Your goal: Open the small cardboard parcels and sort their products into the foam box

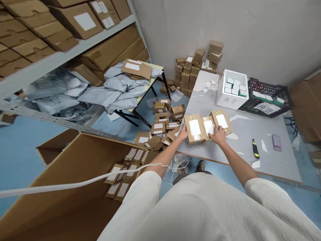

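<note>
Three small brown cardboard parcels with white labels lie side by side near the front left of a grey table [250, 134]. My left hand [183, 133] presses against the left side of the leftmost parcel [194, 128]. My right hand [218, 134] rests with fingers spread on the lower edge of the middle parcel [208, 126], next to the right parcel [221, 120]. Neither hand has lifted anything.
A large open carton [75, 187] with parcels inside stands at lower left. Loose parcels [163, 124] litter the blue floor. On the table are a white foam box [232, 88], a black crate [269, 97] and a utility knife [255, 149]. Shelving [62, 57] with boxes stands left.
</note>
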`<state>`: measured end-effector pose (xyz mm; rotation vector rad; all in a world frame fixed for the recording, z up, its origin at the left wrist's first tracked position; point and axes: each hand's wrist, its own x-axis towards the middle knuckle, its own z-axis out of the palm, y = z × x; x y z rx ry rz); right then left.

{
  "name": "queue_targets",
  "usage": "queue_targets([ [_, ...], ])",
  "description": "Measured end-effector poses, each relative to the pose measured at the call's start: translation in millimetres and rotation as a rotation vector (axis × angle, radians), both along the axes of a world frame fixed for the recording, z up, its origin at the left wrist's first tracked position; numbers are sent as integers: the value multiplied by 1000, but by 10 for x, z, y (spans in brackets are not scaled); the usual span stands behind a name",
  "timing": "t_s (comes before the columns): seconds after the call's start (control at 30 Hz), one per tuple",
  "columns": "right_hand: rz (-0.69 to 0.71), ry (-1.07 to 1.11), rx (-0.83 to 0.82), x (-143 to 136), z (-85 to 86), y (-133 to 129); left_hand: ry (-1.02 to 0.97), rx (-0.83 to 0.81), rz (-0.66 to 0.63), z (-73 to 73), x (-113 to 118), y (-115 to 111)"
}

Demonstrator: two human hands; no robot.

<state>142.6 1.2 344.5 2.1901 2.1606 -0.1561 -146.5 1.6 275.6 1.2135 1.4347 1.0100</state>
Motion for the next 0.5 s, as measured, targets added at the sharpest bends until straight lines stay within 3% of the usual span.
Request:
queue_targets([
  [0.3, -192, 53, 67, 798, -88, 257, -12, -52, -77, 59, 945, 803],
  [0.4, -87, 83, 63, 925, -139, 326, 32, -51, -71, 62, 1147, 952],
  [0.5, 74, 143, 38, 840, -181, 365, 101, -28, -64, 62, 1158, 1000],
])
